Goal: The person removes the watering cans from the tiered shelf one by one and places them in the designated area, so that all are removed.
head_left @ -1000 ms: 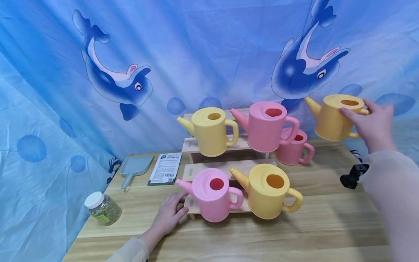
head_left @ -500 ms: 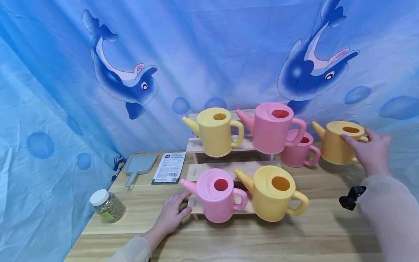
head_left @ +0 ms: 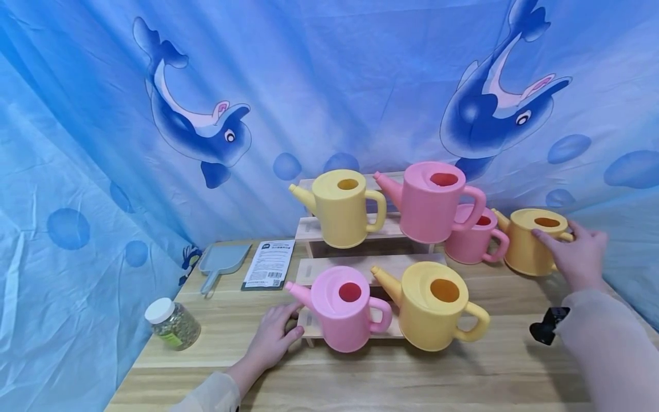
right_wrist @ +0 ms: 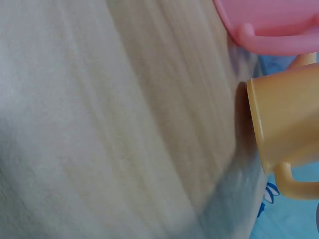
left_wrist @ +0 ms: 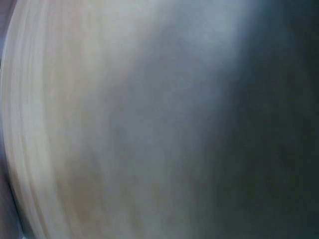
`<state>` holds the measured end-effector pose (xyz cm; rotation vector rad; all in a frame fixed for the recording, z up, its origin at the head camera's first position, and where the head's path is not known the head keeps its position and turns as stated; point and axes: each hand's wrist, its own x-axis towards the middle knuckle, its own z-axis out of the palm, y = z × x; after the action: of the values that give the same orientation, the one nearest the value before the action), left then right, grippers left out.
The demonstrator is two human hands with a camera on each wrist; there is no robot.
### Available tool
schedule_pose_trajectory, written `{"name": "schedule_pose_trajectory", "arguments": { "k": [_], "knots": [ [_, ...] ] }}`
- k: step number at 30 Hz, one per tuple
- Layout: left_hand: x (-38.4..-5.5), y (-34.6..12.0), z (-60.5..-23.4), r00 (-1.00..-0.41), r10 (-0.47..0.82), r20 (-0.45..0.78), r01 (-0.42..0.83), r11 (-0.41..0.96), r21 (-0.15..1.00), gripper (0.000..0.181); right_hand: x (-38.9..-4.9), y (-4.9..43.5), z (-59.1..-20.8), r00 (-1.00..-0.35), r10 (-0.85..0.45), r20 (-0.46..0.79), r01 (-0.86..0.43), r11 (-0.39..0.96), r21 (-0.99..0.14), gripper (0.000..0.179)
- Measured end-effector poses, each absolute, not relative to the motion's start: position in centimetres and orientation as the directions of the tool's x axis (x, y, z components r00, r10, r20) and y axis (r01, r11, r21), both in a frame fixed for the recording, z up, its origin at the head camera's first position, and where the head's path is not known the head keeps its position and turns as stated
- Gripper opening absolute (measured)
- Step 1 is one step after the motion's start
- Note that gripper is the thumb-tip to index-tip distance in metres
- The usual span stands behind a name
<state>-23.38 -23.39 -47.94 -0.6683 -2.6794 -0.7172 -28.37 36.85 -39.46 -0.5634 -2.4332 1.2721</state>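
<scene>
"Right hand?"

"Gripping the orange-yellow watering can on its handle side, thumb up by the top. Can's at nine o'clock from that hand, upright, spout toward ten. Touching the table or just above it, can't tell."

"Outward from there?"

"Rose can just beside it, nine o'clock. Then the wooden stand: dark pink can higher up toward ten, pale yellow can past that. Golden can on the lowest step, eight o'clock. Black device by the sleeve, seven."

"Left hand?"

"Touching the left end of the lowest step. Gripping or only resting, can't tell; left wrist view's blurred."

"Around it?"

"Light pink can on that step, three o'clock. Packet at twelve, grey-blue scoop at eleven, white-lidded jar at nine. Dolphin curtain behind everything, twelve."
</scene>
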Motion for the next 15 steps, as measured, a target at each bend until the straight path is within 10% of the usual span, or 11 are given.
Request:
{"name": "schedule_pose_trajectory", "arguments": {
  "k": [15],
  "knots": [
    [-23.3, -23.2, -47.8, -0.852, 0.357, 0.383, 0.503, 0.763, 0.407, 0.050, -29.2, 38.5, -40.8, -0.901, 0.424, 0.096, 0.174, 0.555, -0.813, 0.101]
  ]
}}
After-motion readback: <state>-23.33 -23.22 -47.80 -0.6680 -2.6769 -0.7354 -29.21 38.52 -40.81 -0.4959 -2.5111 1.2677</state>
